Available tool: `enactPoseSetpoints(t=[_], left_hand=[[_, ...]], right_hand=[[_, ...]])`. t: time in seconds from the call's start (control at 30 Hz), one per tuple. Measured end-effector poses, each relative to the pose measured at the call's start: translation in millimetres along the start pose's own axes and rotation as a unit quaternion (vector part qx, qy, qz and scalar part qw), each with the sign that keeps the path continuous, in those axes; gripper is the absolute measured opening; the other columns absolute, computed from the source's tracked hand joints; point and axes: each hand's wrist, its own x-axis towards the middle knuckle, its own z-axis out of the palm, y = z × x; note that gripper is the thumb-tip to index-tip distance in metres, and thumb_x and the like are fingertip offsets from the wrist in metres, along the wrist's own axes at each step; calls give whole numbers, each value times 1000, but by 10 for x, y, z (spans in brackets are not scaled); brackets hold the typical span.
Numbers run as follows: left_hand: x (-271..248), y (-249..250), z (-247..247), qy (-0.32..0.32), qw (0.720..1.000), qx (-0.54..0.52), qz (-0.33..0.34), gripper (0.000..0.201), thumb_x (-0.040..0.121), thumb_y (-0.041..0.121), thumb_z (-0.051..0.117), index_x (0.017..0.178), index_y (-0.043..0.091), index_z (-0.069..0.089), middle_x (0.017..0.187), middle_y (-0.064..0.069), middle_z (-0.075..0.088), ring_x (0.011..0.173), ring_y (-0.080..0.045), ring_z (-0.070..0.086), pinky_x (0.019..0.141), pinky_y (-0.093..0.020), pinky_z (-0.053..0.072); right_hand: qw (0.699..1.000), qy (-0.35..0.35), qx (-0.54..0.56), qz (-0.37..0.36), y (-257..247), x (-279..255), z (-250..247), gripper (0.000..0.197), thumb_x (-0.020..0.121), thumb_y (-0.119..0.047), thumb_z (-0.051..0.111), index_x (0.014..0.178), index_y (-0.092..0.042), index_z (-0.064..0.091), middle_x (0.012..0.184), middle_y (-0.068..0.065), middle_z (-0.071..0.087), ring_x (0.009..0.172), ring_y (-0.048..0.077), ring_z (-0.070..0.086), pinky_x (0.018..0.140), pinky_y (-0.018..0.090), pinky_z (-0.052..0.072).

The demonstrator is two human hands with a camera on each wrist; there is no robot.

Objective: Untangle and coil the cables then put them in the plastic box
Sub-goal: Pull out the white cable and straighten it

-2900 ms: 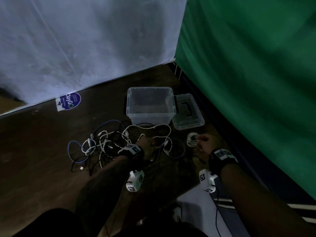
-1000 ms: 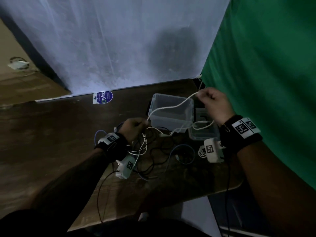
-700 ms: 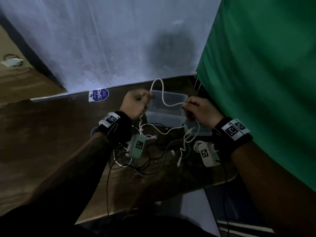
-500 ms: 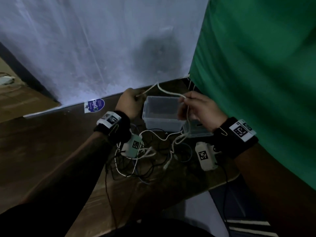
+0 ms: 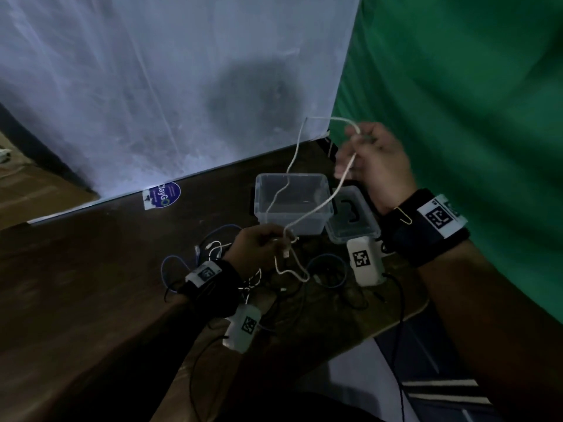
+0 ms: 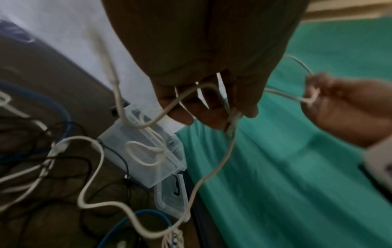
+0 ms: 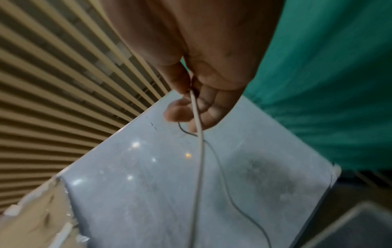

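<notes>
A white cable (image 5: pixel 316 208) runs between both hands above the table. My right hand (image 5: pixel 362 141) is raised near the green cloth and pinches the cable's upper loop; the right wrist view shows thumb and finger closed on the white cable (image 7: pixel 199 151). My left hand (image 5: pixel 274 239) is lower, in front of the clear plastic box (image 5: pixel 289 177), and grips the cable near its plug. In the left wrist view the white cable (image 6: pixel 212 171) hangs from its curled fingers (image 6: pixel 246 107). A tangle of blue, black and white cables (image 5: pixel 213 257) lies on the table behind the left wrist.
The box's clear lid (image 5: pixel 350 220) lies to its right. A blue cable loop (image 5: pixel 327 271) and black wires lie in front of the box. The brown table (image 5: pixel 91 269) ends near my right forearm. White sheet behind, green cloth (image 5: pixel 457 86) on the right.
My left hand dropped from box height toward the tangle. My right hand rose up and to the right, drawing the white cable out between them.
</notes>
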Motion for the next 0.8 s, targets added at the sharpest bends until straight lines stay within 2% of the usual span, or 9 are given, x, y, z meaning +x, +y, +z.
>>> enactPoseSetpoints(t=[0.1, 0.23, 0.3, 0.4, 0.47, 0.53, 0.6, 0.67, 0.8], left_hand=[[-66, -20, -145, 42, 999, -1, -31, 15, 92, 6, 61, 99, 13, 72, 68, 14, 70, 59, 4, 61, 58, -14, 47], [-31, -216, -316, 64, 993, 85, -55, 27, 90, 10, 64, 82, 34, 72, 85, -15, 72, 71, -24, 63, 66, -34, 51], [-4, -223, -273, 34, 987, 142, -72, 25, 88, 10, 66, 88, 34, 69, 92, -11, 71, 81, -29, 67, 73, -34, 53], [-20, -59, -116, 14, 982, 190, -3, 48, 81, 32, 73, 126, 28, 56, 125, 2, 57, 109, -13, 59, 92, -31, 50], [-45, 186, 63, -12, 989, 135, 68, 63, 77, 47, 72, 133, 38, 46, 136, 8, 49, 122, -7, 50, 97, -25, 47], [-59, 442, 243, -47, 985, 105, 128, 57, 80, 42, 73, 131, 37, 47, 139, 8, 46, 126, -5, 47, 100, -18, 43], [-58, 591, 366, -90, 987, 32, 130, 35, 86, 32, 69, 118, 21, 62, 128, -2, 58, 117, -13, 56, 97, -26, 48], [-59, 638, 402, -113, 988, -74, 73, 18, 91, 25, 60, 95, 8, 68, 94, -10, 68, 85, -18, 66, 77, -30, 53], [-68, 621, 254, -29, 994, -102, 17, 25, 98, 14, 50, 80, 5, 62, 59, -14, 48, 44, -12, 46, 45, -19, 40]], right_hand=[[999, 45, 15, -26, -29, 52, -215, 25, 102, -6, 41, 113, -26, 50, 78, 4, 68, 52, 16, 59, 53, 29, 55], [1000, -16, 16, 14, -28, -24, -326, 23, 102, -7, 41, 101, -16, 62, 79, 3, 70, 59, 15, 65, 57, 29, 56], [998, -51, 10, 32, -5, -85, -260, 23, 103, -9, 40, 102, -14, 62, 85, 5, 70, 67, 16, 69, 62, 29, 58], [994, -91, 20, 54, -2, -169, -103, 21, 104, -11, 40, 107, -14, 60, 94, 6, 72, 77, 18, 72, 63, 28, 57], [991, -114, 34, 65, 2, -230, -6, 19, 104, -11, 40, 107, -14, 58, 101, 8, 73, 83, 20, 72, 63, 27, 56], [988, -135, 39, 61, 11, -277, 77, 14, 103, -10, 41, 107, -12, 55, 109, 11, 71, 88, 22, 71, 64, 27, 55], [989, -141, 22, 44, 6, -299, 123, 10, 103, -9, 43, 106, -12, 52, 114, 14, 70, 90, 22, 70, 63, 25, 55], [992, -124, -6, 23, -3, -274, 105, 10, 102, -8, 45, 103, -15, 52, 114, 12, 70, 90, 19, 70, 63, 22, 54], [977, -54, -199, -60, 60, -198, -174, 15, 95, -9, 50, 97, -21, 59, 100, 2, 74, 84, 9, 68, 69, 20, 52]])
